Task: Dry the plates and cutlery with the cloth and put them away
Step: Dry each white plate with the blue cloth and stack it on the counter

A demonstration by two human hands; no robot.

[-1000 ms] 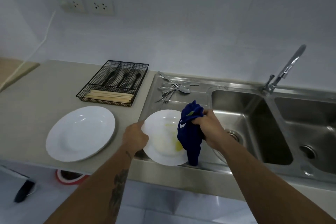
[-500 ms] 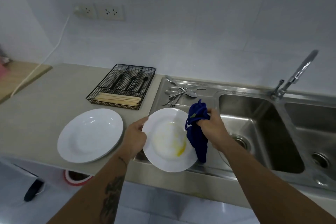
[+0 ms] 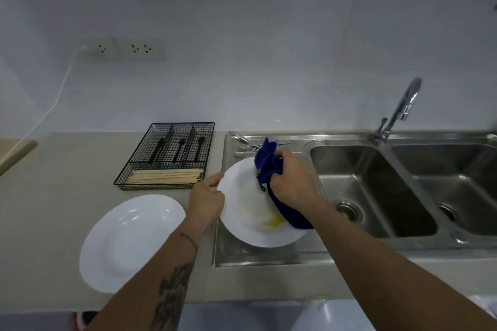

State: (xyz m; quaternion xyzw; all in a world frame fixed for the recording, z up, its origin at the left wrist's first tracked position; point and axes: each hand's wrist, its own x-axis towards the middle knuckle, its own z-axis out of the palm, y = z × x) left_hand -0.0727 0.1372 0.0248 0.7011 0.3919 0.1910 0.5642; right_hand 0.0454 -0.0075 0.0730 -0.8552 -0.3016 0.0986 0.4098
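My left hand [image 3: 205, 201] grips the left rim of a white plate [image 3: 244, 212] held tilted over the steel drainboard [image 3: 228, 252]. A yellow smear shows on the plate's lower part. My right hand [image 3: 293, 180] clutches a bunched dark blue cloth [image 3: 269, 164] and presses it onto the plate's right side. A second white plate [image 3: 129, 242] lies flat on the counter to the left. Loose metal cutlery [image 3: 244, 142] lies at the back of the drainboard, partly hidden by the cloth.
A black wire cutlery tray [image 3: 172, 156] with black utensils and wooden chopsticks stands behind the flat plate. A double steel sink [image 3: 376, 191] with a tap [image 3: 400, 107] is on the right. Wall sockets [image 3: 121, 48] and a white cable are at back left.
My right hand has brought the cloth from beside the plate onto its right face, draping lower across it. The plate has lifted and tilted more towards me. The view has tilted up.
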